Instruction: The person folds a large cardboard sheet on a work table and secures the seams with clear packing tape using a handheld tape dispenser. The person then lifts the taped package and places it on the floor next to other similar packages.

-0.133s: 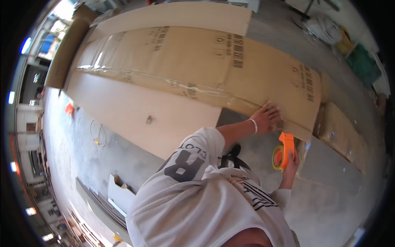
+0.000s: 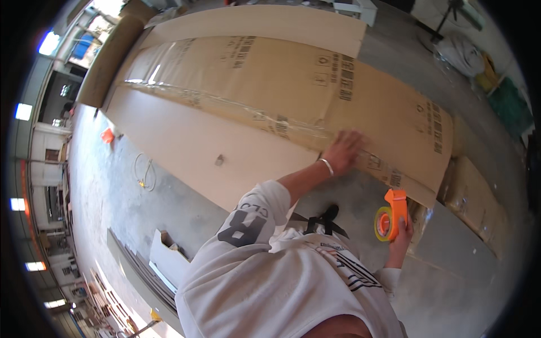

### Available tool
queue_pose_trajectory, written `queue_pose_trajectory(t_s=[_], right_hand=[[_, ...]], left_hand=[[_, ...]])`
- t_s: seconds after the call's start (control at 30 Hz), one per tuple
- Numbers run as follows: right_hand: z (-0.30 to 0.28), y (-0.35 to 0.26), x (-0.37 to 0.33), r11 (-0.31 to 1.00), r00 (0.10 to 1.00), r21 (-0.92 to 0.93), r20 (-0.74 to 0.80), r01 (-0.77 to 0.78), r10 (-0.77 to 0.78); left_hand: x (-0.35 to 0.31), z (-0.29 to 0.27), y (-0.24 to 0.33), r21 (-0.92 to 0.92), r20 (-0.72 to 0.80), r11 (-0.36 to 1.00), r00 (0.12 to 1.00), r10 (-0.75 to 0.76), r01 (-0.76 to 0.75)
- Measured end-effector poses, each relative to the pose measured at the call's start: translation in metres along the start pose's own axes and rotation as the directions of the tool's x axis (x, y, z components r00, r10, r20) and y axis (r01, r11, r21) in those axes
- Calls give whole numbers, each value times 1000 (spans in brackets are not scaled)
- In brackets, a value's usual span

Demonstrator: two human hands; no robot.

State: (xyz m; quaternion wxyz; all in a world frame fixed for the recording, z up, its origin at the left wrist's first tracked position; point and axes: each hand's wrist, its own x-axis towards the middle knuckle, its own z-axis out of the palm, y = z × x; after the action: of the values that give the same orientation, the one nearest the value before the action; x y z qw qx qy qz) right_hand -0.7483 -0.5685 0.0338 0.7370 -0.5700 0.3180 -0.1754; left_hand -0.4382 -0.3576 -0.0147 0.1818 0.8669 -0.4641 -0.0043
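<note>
A long brown cardboard package [image 2: 287,84] stretches across the view, with strips of clear tape [image 2: 236,110] along its near side. My left hand [image 2: 345,151], with a white band at the wrist, lies on the near edge of the cardboard. Its fingers are stretched out, somewhat smeared by motion, and hold nothing visible. Just off the package's near right corner, my right hand [image 2: 402,234] grips an orange tape dispenser [image 2: 398,209] with a roll of tape [image 2: 384,224] on it.
A pale flat board [image 2: 186,135] sits along the package's near side. Another wrapped package [image 2: 473,197] and a grey panel [image 2: 451,225] are at the right. Grey boards [image 2: 135,276] and an opened white carton [image 2: 169,253] are at the lower left.
My left hand has slid leftward along the cardboard edge. The near flap beside it now lies differently, showing printed marks. My right hand keeps the tape dispenser near the corner.
</note>
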Motion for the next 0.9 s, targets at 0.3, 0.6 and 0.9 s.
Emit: queue_pose_trajectory(t_s=[0.3, 0.6, 0.9], right_hand=[[83, -9, 19, 983, 964, -166, 235, -83, 121], [199, 27, -42, 954, 880, -117, 368, -277, 301], [277, 60, -150, 943, 916, -48, 227, -329, 332]], left_hand=[[-136, -90, -248, 94, -224, 786, 783, -581, 610], [-155, -140, -375, -91, -246, 639, 604, -758, 764], [-162, -225, -402, -43, 14, 479, 480, -877, 877]])
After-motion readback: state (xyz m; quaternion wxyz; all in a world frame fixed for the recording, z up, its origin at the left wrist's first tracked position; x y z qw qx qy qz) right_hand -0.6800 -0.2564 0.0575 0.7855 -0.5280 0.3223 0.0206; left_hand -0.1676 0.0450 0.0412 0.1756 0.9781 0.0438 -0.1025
